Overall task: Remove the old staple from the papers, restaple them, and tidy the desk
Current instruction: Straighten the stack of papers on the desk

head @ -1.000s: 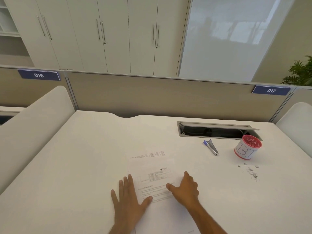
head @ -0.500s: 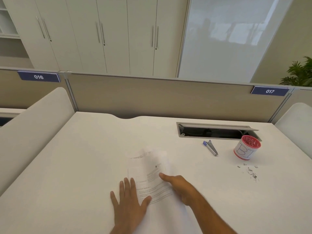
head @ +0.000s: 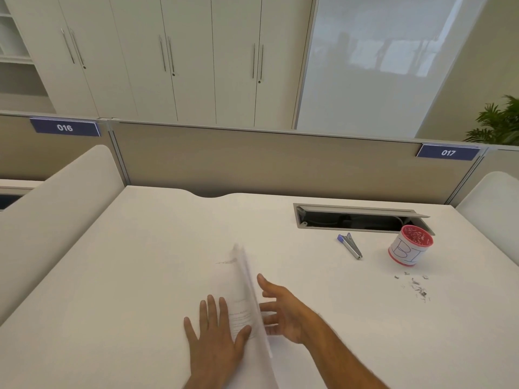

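Observation:
The white printed papers (head: 242,290) are on the near middle of the white desk (head: 140,262). Their right side is raised on edge and blurred. My left hand (head: 214,334) lies flat on the desk with its thumb on the lower left part of the papers. My right hand (head: 283,310) is just right of the raised sheets, fingers spread, and whether it grips them I cannot tell. A small stapler (head: 350,245) with a blue end lies far right of the papers. Loose old staples (head: 415,286) are scattered on the desk at the right.
A red-rimmed white cup (head: 410,245) with letters on it stands at the right, behind the staples. An open cable slot (head: 359,220) is cut into the desk behind the stapler. A beige partition (head: 280,164) closes the far edge, with white side screens left and right.
The papers lay flat under both hands a second ago. My right hand has since slid under their right side and lifted it leftwards; the left hand stayed put.

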The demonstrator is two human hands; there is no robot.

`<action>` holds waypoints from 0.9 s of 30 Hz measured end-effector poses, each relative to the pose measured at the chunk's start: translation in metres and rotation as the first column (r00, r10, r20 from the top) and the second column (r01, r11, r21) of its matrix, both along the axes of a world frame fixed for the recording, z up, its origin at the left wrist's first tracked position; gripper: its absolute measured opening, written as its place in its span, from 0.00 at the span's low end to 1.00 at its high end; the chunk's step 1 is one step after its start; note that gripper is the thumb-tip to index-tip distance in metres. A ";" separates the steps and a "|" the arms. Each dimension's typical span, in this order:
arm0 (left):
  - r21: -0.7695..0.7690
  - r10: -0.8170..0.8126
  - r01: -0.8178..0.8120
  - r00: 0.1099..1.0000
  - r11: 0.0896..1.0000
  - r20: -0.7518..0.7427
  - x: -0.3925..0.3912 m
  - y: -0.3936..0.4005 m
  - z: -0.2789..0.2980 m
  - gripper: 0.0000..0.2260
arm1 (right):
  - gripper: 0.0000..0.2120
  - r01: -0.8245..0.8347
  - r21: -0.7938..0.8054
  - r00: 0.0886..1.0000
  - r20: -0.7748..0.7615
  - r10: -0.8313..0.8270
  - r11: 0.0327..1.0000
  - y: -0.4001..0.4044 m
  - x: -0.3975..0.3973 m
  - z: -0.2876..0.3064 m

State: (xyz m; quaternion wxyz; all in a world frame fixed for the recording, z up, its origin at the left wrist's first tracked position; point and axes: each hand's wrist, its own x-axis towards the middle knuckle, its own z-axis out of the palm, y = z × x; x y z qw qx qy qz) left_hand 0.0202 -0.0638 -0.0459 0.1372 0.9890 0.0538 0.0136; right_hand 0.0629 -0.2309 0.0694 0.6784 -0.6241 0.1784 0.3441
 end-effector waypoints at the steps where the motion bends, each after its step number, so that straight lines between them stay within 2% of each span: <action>1: 0.005 0.000 0.000 1.000 1.000 0.001 0.000 0.000 -0.001 0.37 | 0.40 0.039 0.004 0.999 -0.012 -0.039 0.999 0.000 0.000 -0.001; 4: 0.022 -0.002 0.002 1.000 1.000 -0.002 0.000 0.000 -0.003 0.37 | 0.38 0.085 -0.046 0.994 -0.060 -0.087 0.995 -0.005 0.001 -0.004; 7: 0.033 0.003 -0.002 1.000 0.999 -0.015 0.000 0.000 -0.005 0.38 | 0.36 0.078 -0.110 0.996 -0.031 -0.082 0.991 -0.008 0.001 -0.009; 14: 0.030 0.003 -0.002 1.000 1.000 -0.007 0.000 0.001 -0.001 0.38 | 0.36 0.198 -0.032 0.978 0.069 -0.196 0.980 -0.022 0.016 0.002; 20: -0.015 0.007 -0.007 1.000 1.000 -0.015 -0.002 0.001 -0.002 0.38 | 0.30 0.065 -0.327 0.966 0.258 0.023 0.943 -0.042 0.017 0.009; 23: 0.002 0.003 -0.003 1.000 1.000 -0.029 -0.002 0.002 -0.005 0.39 | 0.17 0.025 -0.423 0.956 0.274 0.102 0.906 -0.044 0.017 -0.010; 25: 0.005 0.010 -0.009 0.998 1.000 -0.064 -0.003 0.003 -0.004 0.40 | 0.13 0.045 -0.536 0.944 0.299 0.140 0.843 -0.044 0.016 -0.023; 27: -0.041 0.022 -0.024 0.998 0.999 -0.051 -0.004 0.005 0.007 0.41 | 0.10 0.083 -0.570 0.928 0.342 0.144 0.817 -0.044 0.013 -0.029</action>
